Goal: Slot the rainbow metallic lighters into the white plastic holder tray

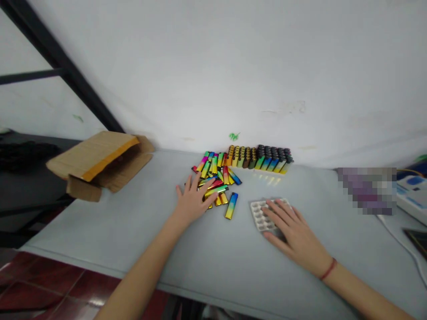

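Note:
My left hand (193,198), its fingers spread, reaches over the near left side of a loose pile of shiny rainbow-coloured lighters (226,175). Whether its fingertips touch them I cannot tell. One blue-and-yellow lighter (231,206) lies apart, to the right of that hand. Flat across a white tray with rows of small pockets (258,212) rests my right hand (289,224), fingers stretched out and covering its right part. Behind the pile, lighters stand upright in two blocks: one with yellow tops (242,156), the other with black tops (274,159).
An open cardboard box (103,160) lies on its side at the left of the grey table (213,253). A white wall rises behind. At the right are a blurred purple item (368,191), a white cable (400,242) and a white-and-blue object (413,193).

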A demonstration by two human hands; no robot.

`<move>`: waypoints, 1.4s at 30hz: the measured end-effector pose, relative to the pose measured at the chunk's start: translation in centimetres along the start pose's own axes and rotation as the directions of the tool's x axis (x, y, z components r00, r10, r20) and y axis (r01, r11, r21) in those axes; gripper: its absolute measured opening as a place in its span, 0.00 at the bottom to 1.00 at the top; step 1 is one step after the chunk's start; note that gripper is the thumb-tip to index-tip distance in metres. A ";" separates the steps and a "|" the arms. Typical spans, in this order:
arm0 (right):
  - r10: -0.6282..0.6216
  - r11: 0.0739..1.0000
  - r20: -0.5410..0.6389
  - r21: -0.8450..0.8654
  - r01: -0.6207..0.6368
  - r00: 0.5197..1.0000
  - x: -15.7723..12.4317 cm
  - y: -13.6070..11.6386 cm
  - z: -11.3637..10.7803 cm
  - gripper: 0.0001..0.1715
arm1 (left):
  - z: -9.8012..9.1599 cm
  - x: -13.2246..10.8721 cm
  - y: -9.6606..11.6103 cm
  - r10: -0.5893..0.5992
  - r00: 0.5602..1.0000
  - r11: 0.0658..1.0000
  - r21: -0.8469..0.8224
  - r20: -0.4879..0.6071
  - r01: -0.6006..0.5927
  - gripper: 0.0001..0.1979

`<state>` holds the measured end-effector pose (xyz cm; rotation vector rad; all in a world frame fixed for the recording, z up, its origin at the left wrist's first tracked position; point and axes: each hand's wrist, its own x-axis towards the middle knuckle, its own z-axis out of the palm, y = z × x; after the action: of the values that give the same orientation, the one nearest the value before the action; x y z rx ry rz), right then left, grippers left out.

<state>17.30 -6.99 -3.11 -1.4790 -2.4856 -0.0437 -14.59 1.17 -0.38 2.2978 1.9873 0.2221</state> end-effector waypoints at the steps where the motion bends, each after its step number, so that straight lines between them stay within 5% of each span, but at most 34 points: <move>1: 0.044 0.999 -0.018 -0.021 -0.045 0.999 -0.2 0.6 0.2 0.30 | 0.3 0.0 0.1 -0.001 1.000 1.000 0.008 -0.021 0.001 0.27; 6: 0.242 0.959 -0.124 -0.121 -0.257 0.962 -0.8 4.4 0.2 0.28 | 0.3 0.5 0.4 0.022 0.998 0.999 0.026 -0.056 -0.021 0.26; 9: 0.364 0.893 -0.193 -0.206 -0.401 0.911 -0.6 6.6 -0.2 0.26 | -0.1 0.6 0.9 0.018 0.985 0.999 0.035 -0.174 -0.012 0.26; 15: 0.568 0.784 -0.102 -0.235 -0.574 0.817 4.4 9.5 -1.6 0.25 | -0.7 2.3 4.9 0.295 0.879 0.946 -0.015 -0.376 -0.324 0.22; 22: 0.606 0.778 -0.066 -0.160 -0.608 0.793 9.2 10.7 -1.4 0.23 | 1.0 2.9 9.9 0.449 0.834 0.862 -0.092 -0.321 -0.499 0.15; 28: 0.591 0.788 -0.189 -0.073 -0.611 0.784 8.7 9.3 -0.9 0.23 | 1.5 2.7 12.6 0.390 0.900 0.900 -0.123 -0.193 -0.417 0.17; 32: 0.559 0.824 -0.098 -0.038 -0.565 0.823 8.9 8.1 -0.5 0.18 | 1.3 4.2 14.5 0.238 0.969 0.970 -0.022 -0.070 -0.240 0.18; 38: 0.446 0.891 -0.056 -0.066 -0.449 0.893 10.0 6.9 -0.2 0.17 | 2.3 6.3 16.3 0.184 0.982 0.981 0.076 -0.043 -0.180 0.19; 42: 0.433 0.897 -0.052 -0.076 -0.436 0.900 10.7 6.1 0.0 0.16 | 2.8 7.0 17.0 0.155 0.987 0.986 0.077 -0.051 -0.151 0.19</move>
<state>17.76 5.16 -1.32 -2.0176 -2.0910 -0.0945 3.47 5.65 0.00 2.5202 1.8741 0.2327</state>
